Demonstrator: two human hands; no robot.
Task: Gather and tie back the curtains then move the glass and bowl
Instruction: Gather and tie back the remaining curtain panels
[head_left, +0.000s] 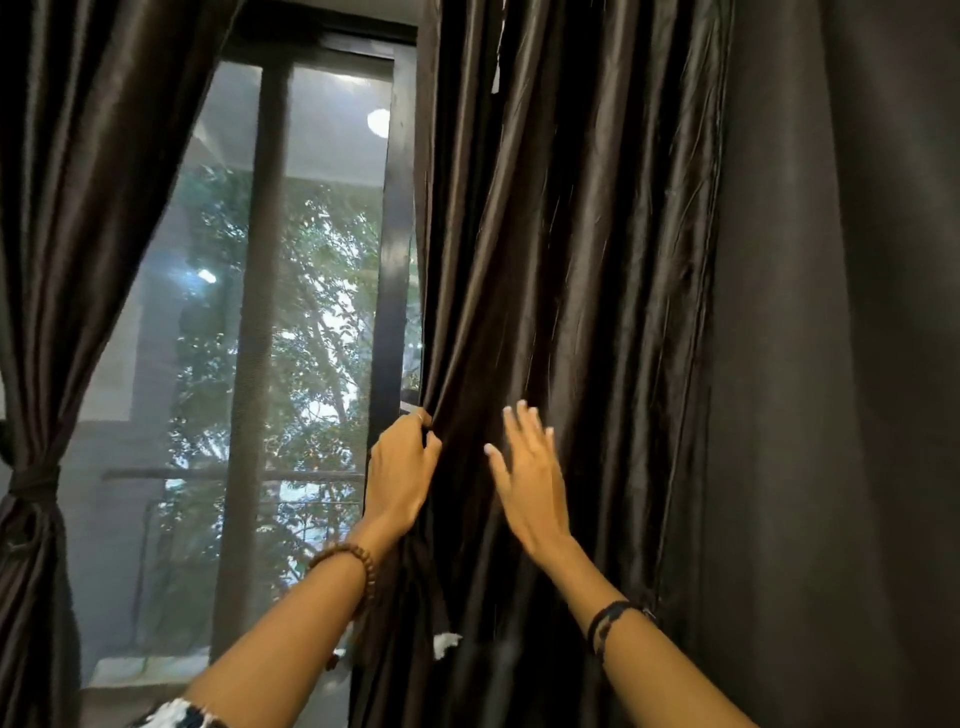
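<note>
A dark brown satin curtain (571, 260) hangs on the right side of the window. My left hand (400, 467) pinches its inner edge in closed fingers, beside the window frame. My right hand (530, 478) is flat and spread, fingers apart, resting against the folds just to the right. The left curtain (67, 208) is gathered and held by a dark tie-back (36, 483) at the lower left. No glass or bowl is in view.
A window (291, 338) with a dark frame and mesh shows trees outside. A black vertical frame bar (395, 260) stands right next to my left hand. A plain dark drape (841, 364) fills the right side. A pale window ledge (145, 670) lies below.
</note>
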